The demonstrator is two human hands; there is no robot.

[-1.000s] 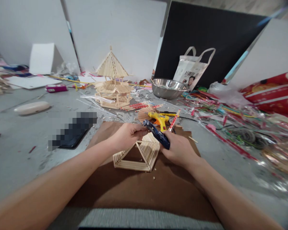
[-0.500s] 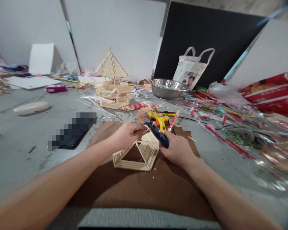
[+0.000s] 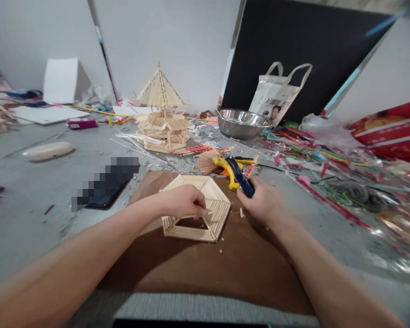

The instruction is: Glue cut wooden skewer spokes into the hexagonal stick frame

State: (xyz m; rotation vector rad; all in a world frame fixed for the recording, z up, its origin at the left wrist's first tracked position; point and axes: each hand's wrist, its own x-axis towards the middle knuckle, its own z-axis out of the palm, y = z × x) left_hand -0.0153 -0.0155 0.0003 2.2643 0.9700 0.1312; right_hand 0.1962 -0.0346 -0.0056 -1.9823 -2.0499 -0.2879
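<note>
My left hand (image 3: 187, 200) is closed in a pinch, with a short pale stick (image 3: 209, 212) at its fingertips. It hovers over a flat hexagonal frame of thin wooden sticks (image 3: 217, 223), hiding part of the centre. Stick rows fill several of its wedges; the front wedge has a gap. In my right hand (image 3: 264, 198) are dark blue pliers (image 3: 242, 177), held right of the frame with their head pointing away. Behind the pliers lies a yellow glue gun (image 3: 231, 175), partly covered by them. A brown sheet (image 3: 191, 269) lies beneath the frame.
A stick-built pavilion model (image 3: 162, 95) stands at the back, near red-marked sticks (image 3: 198, 149) and a steel bowl (image 3: 242, 124). A dark phone (image 3: 105, 193) and white oval case (image 3: 48, 151) lie left. Plastic wrappers and cords (image 3: 348, 191) clutter the right.
My left hand has come down and nearer over the frame with the short stick. My right hand has moved right with the pliers, away from my left fingers, uncovering more of the frame.
</note>
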